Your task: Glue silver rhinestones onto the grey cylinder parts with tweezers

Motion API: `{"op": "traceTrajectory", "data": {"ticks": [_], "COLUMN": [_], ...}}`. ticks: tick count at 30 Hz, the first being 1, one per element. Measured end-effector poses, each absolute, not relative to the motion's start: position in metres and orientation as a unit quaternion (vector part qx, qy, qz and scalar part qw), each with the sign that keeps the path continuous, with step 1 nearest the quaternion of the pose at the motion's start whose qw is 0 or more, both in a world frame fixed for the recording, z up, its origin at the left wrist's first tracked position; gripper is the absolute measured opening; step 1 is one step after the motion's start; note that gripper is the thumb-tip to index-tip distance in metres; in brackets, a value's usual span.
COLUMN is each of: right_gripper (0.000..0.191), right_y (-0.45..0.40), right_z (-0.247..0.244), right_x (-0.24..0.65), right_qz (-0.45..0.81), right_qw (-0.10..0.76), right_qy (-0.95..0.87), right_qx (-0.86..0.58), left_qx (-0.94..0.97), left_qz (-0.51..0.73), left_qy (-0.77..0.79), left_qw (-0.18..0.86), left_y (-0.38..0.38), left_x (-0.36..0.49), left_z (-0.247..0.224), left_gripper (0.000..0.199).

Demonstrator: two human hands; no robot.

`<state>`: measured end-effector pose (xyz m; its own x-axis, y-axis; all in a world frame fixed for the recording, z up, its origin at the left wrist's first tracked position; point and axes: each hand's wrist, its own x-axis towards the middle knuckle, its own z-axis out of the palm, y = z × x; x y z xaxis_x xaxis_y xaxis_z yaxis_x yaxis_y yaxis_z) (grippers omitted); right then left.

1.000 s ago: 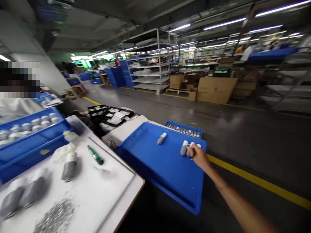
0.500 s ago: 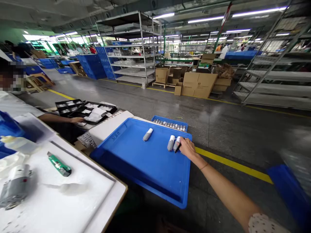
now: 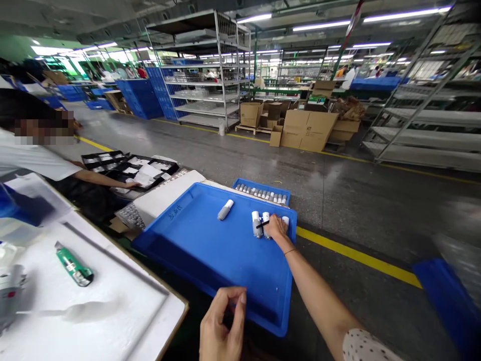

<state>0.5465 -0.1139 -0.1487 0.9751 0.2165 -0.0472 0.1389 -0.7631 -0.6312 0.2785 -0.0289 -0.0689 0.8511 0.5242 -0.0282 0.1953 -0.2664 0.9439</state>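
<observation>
In the large blue tray, my right hand is closed round a black pen-like tool at the grey-and-white cylinders near the right edge. One cylinder stands out left of the hand, another is partly behind it, and a third white end shows to its right. A separate cylinder lies nearer the tray's middle. My left hand is raised at the tray's near edge, thumb and forefinger curled close together, with nothing visible between them.
A green cutter lies on the white worktop at left. Beyond the tray sits a smaller blue tray of cylinders. A person's hand reaches by black divided trays. Cardboard boxes stand on the floor.
My left hand has come into view at the bottom. My right hand has moved left with the black tool, and a white end now shows on its right. The other person has leaned rightward.
</observation>
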Motion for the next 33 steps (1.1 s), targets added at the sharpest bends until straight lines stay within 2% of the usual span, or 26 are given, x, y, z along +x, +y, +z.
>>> {"op": "traceTrajectory", "data": {"ticks": [6, 11, 16, 20, 24, 33], "right_gripper": [0.025, 0.022, 0.027, 0.035, 0.032, 0.028], "right_y": [-0.124, -0.134, -0.133, -0.135, -0.138, -0.136], "right_z": [-0.124, -0.088, -0.067, -0.061, -0.056, -0.056], "right_x": [0.504, 0.439, 0.4, 0.388, 0.38, 0.373], "right_qz": [0.074, 0.102, 0.117, 0.114, 0.128, 0.132], "right_qw": [0.386, 0.496, 0.557, 0.579, 0.592, 0.6], "right_qy": [-0.138, -0.24, -0.262, -0.259, -0.275, -0.263], "right_qx": [-0.909, -0.829, -0.779, -0.764, -0.746, -0.744], "left_qx": [0.743, 0.73, 0.668, 0.555, 0.439, 0.386], "left_qz": [0.162, 0.199, 0.189, 0.14, 0.083, 0.085], "left_qy": [0.288, 0.261, 0.248, 0.218, 0.184, 0.192], "left_qw": [0.582, 0.6, 0.676, 0.79, 0.875, 0.898], "left_y": [-0.026, -0.035, -0.038, -0.034, -0.029, -0.032], "left_x": [0.278, 0.309, 0.311, 0.299, 0.29, 0.285], "left_z": [-0.084, -0.078, -0.064, -0.057, -0.054, -0.061], "left_gripper": [0.026, 0.047, 0.035, 0.038, 0.036, 0.037]}}
